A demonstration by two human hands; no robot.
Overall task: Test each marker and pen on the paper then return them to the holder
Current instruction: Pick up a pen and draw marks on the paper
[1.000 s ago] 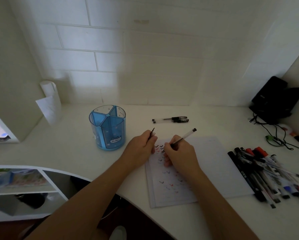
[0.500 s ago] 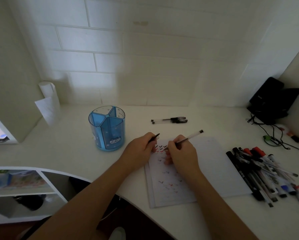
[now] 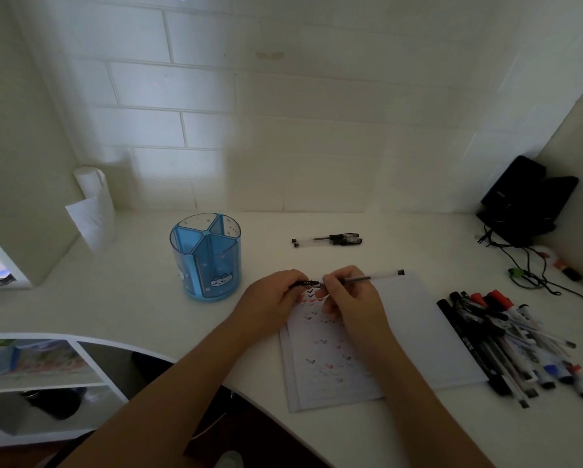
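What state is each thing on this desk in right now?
Pen: uncapped, in right hand.
Cap: off, pinched by left hand, at pen's tip.
Holder: upright, looks empty.
Paper: flat, marked with ticks.
Two pens: capped, lying behind paper.
Marker pile: lying beside paper.

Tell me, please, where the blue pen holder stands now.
In the head view, the blue pen holder stands left of centre on the desk, left of the left hand and the paper.
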